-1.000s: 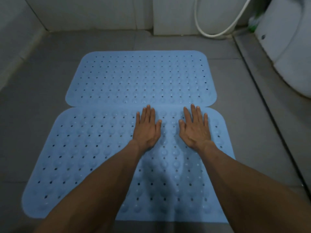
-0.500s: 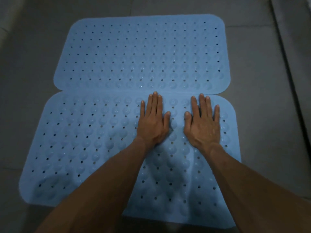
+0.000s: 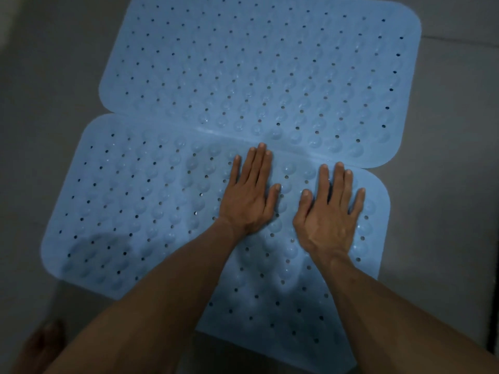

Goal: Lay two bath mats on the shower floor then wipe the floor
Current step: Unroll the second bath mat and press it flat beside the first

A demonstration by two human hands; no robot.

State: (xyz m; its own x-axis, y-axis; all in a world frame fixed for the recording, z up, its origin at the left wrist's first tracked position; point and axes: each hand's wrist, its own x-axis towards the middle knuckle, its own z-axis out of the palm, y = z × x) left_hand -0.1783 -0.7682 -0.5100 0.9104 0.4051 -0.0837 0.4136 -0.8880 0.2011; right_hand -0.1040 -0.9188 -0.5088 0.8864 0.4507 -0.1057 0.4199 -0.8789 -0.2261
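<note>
Two pale blue mats are lying flat on the grey floor (image 3: 459,184), one beyond the other. The far mat (image 3: 270,63) is spreading across the upper part of the view, its top edge running out of frame. The near mat (image 3: 135,198) is sitting just in front of it, and their long edges are meeting along a seam that is slanting down toward the right; at that seam the far mat's edge is appearing to lap slightly over the near one, though the dim light is making this hard to tell. Both mats are showing rows of small holes and rounded bumps.

The left hand (image 3: 249,198) is lying palm down on the near mat, fingers straight and close together, the fingertips (image 3: 260,147) reaching almost to the seam. The right hand (image 3: 329,211) is lying palm down just beside it on the same mat, fingers a little spread, nearer the mat's right edge. Both hands are flat and spread out, gripping nothing, with a narrow strip of mat showing between the thumbs. The two bare forearms are stretching in from the near side, crossing over the near mat's front edge.

At the near left corner a blurred bare foot (image 3: 40,344) is resting on the floor, clear of the mats
</note>
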